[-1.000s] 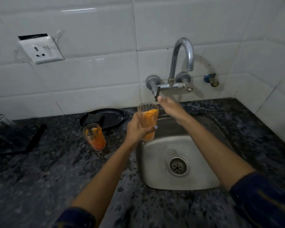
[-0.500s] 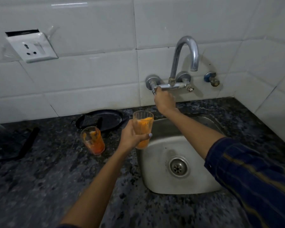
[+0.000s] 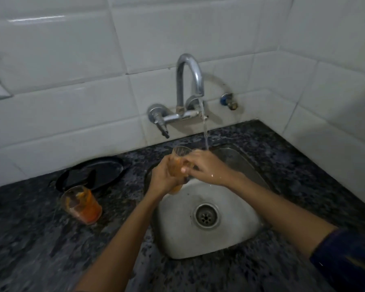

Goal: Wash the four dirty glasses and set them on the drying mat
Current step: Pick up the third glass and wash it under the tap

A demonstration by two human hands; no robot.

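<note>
Hands (image 3: 167,175) round near-upright glass (image 3: 178,159)

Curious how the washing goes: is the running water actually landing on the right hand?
Touching. In the head view the water from the tap falls straight onto the right hand, which grips the glass over the sink.

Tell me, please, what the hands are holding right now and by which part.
Both hold the orange-stained glass over the sink: left hand around its lower body, right hand fingers on its side near the rim.
</note>
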